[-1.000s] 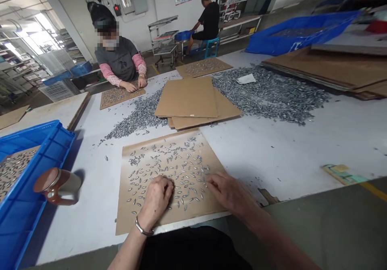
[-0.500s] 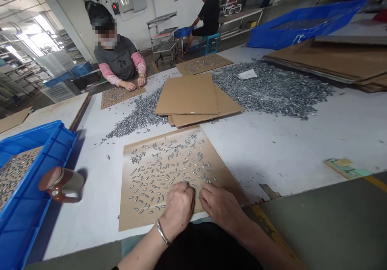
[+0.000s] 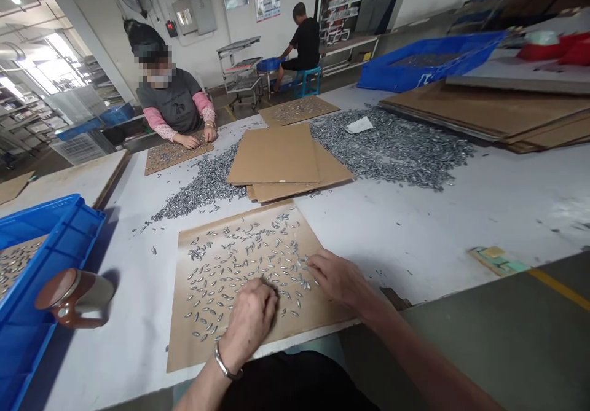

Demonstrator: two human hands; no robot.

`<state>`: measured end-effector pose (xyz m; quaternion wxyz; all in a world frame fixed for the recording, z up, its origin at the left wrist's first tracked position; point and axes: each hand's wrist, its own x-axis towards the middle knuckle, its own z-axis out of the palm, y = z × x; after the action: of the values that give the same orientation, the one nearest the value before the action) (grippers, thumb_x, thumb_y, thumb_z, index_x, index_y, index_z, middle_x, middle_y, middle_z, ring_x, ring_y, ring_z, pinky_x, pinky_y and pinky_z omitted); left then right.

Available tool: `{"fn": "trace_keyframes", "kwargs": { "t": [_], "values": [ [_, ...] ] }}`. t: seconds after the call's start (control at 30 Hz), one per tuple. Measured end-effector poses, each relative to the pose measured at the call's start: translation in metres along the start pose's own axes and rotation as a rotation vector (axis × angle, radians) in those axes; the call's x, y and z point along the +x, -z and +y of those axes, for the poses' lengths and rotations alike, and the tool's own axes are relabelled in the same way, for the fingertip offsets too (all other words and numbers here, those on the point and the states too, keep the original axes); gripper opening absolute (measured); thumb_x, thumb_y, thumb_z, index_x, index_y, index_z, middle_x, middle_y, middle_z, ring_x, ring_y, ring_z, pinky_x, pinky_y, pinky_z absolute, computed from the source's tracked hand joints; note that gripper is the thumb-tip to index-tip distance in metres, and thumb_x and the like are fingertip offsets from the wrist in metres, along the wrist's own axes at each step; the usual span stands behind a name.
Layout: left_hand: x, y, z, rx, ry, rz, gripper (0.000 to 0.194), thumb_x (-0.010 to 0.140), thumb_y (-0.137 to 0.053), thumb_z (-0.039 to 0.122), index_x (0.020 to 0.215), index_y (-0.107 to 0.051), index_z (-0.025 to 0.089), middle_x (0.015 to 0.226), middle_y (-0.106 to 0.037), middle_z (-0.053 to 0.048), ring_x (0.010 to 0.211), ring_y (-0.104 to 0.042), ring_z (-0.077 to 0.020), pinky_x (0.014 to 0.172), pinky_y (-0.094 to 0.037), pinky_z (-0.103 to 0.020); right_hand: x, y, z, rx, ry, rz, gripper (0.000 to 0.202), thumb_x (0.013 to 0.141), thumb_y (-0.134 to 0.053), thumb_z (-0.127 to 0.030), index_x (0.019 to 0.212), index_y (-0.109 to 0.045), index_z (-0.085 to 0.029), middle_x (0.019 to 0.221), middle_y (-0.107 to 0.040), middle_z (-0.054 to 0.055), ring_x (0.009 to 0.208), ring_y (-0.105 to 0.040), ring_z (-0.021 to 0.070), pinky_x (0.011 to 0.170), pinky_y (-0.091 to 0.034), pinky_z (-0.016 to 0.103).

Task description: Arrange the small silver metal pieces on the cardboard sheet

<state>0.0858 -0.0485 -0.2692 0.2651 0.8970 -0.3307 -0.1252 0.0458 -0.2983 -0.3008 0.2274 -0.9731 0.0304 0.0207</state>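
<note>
Both hands are down on the cardboard sheet (image 3: 249, 276) at the near edge of the white table (image 3: 437, 214), working among the small metal pieces (image 3: 239, 257) scattered across it. The left hand (image 3: 251, 322) is curled knuckles-up over pieces at the sheet's near middle, fingers tucked under; whether it pinches one I cannot tell. The right hand (image 3: 338, 276) lies flatter at the sheet's right side, fingertips touching pieces there, holding nothing that shows. To my eye, doing this well means light fingertip nudges, one piece at a time, keeping them apart and away from the sheet's edge. Containers now: left of the sheet, a blue crate (image 3: 37, 276) holds another cardboard with pieces on it, and a brown mug (image 3: 74, 297) lies on its side against the crate, contents hidden. Beyond the sheet, a stack of blank cardboards (image 3: 281, 159) sits between two loose heaps of pieces (image 3: 391, 147). Farther off, a co-worker (image 3: 173, 101) handles a sheet of their own, and a second blue crate (image 3: 415, 67) stands far right, its contents unclear.
</note>
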Motion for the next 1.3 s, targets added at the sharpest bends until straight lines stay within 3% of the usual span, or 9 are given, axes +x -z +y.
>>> {"fn": "trace_keyframes", "kwargs": {
  "t": [0.13, 0.27, 0.43, 0.77, 1.1, 1.3],
  "values": [
    [0.0, 0.016, -0.01, -0.022, 0.028, 0.072, 0.026, 0.102, -0.048, 0.023, 0.086, -0.068, 0.021, 0.095, -0.07, -0.007, 0.09, -0.064, -0.0216, 0.085, -0.053, -0.036, 0.013, 0.004, 0.002, -0.016, 0.053, -0.051, 0.025, 0.1, -0.043, -0.019, 0.089, -0.066, -0.018, 0.097, -0.067, 0.005, 0.084, -0.063, 0.0165, 0.074, -0.042, 0.027],
    [-0.007, 0.023, -0.021, -0.039, 0.075, 0.101, 0.026, 0.103, -0.049, 0.029, 0.086, -0.068, 0.021, 0.094, -0.069, -0.007, 0.091, -0.064, -0.0219, 0.084, -0.052, -0.036, -0.001, 0.002, -0.007, 0.068, 0.042, -0.029, 0.021, 0.098, -0.046, -0.02, 0.083, -0.061, -0.02, 0.089, -0.064, 0.002, 0.076, -0.059, 0.015, 0.066, -0.038, 0.027],
    [-0.012, 0.021, -0.024, -0.054, 0.101, 0.092, 0.027, 0.103, -0.049, 0.029, 0.086, -0.067, 0.02, 0.093, -0.067, -0.006, 0.091, -0.062, -0.0217, 0.088, -0.051, -0.037, -0.021, -0.014, -0.032, 0.065, 0.083, -0.03, 0.023, 0.099, -0.049, -0.019, 0.08, -0.061, -0.02, 0.088, -0.064, 0.001, 0.079, -0.061, 0.0153, 0.068, -0.036, 0.028],
    [-0.014, 0.014, -0.016, -0.048, 0.124, 0.046, 0.025, 0.103, -0.051, 0.025, 0.087, -0.069, 0.019, 0.093, -0.066, -0.007, 0.093, -0.062, -0.0225, 0.085, -0.051, -0.036, -0.003, -0.016, -0.055, -0.128, 0.062, -0.113, 0.021, 0.1, -0.051, -0.015, 0.086, -0.067, -0.018, 0.093, -0.068, 0.004, 0.082, -0.063, 0.0158, 0.068, -0.036, 0.028],
    [-0.012, 0.022, -0.022, -0.082, 0.124, 0.082, 0.023, 0.102, -0.051, 0.024, 0.087, -0.068, 0.019, 0.096, -0.068, -0.006, 0.095, -0.063, -0.0218, 0.088, -0.051, -0.036, -0.002, -0.014, -0.057, -0.1, 0.03, -0.191, 0.024, 0.1, -0.048, -0.013, 0.084, -0.064, -0.017, 0.096, -0.067, 0.006, 0.085, -0.065, 0.0176, 0.07, -0.04, 0.028],
    [-0.018, 0.028, -0.028, -0.061, 0.137, 0.096, 0.024, 0.103, -0.05, 0.025, 0.088, -0.068, 0.019, 0.096, -0.067, -0.006, 0.095, -0.062, -0.0218, 0.09, -0.051, -0.037, -0.026, -0.002, -0.026, 0.094, -0.036, -0.021, 0.023, 0.101, -0.047, -0.025, 0.085, -0.063, -0.022, 0.092, -0.067, 0.003, 0.081, -0.064, 0.0182, 0.07, -0.04, 0.03]
  ]
}}
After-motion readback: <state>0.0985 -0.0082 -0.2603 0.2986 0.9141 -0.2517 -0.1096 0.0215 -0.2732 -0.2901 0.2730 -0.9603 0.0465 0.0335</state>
